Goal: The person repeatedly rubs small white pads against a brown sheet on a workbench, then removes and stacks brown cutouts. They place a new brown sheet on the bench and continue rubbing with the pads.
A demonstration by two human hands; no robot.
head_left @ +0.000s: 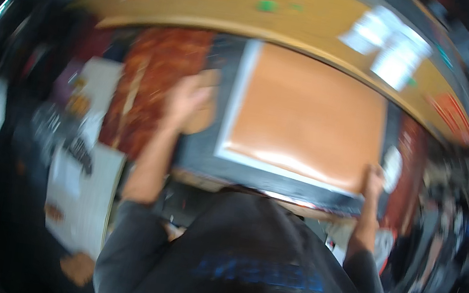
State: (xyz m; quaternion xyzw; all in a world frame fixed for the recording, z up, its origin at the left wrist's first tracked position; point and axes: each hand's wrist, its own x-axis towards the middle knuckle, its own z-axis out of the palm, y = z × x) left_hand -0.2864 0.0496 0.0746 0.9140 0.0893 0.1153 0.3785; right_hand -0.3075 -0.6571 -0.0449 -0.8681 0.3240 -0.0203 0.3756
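Note:
A large rectangular tan sheet (311, 118), smooth and shiny along its near edge, lies over a white backing on a dark work surface (199, 156). To the left of it, my left hand (187, 100) is closed on the side of a flat, rounded tan piece (205, 109). My right hand (373, 180) is at the near right corner of the sheet, its fingers smeared by motion. A pale oval piece (392, 169) shows just beyond that hand; whether the hand touches it, I cannot tell.
Reddish-brown patterned boards (152, 86) flank the dark surface. A yellow-brown ledge (301, 26) with papers (402, 56) curves along the far side. Lower left, a pale board (84, 197) carries a white sheet and small items. Another person's hand (77, 268) appears at the lower left.

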